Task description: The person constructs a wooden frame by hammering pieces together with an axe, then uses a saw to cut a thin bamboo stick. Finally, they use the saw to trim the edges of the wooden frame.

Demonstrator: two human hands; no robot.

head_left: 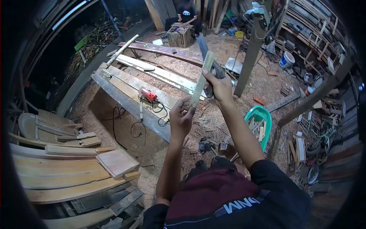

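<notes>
A flat, pale wooden strip [201, 82] is held up slantwise in front of me, between both my hands. My left hand [180, 120] is closed around its lower end, fingers pinched at the edge. Higher up, my right hand [221, 87] grips the strip's side with its fingers. Behind the strip, a long dark grey piece [210, 57] rises past the right hand and overlaps it in this view; I cannot tell whether that hand holds it too. Left of my hands, a red power tool [148, 95] with a black cord lies on the plank bench [127, 100].
Stacked boards [65, 171] fill the lower left. A green tub [268, 131] with wood offcuts stands at my right, near a wooden post [247, 61]. Another person [185, 17] sits at the back by a wooden block [178, 37]. Shavings cover the floor.
</notes>
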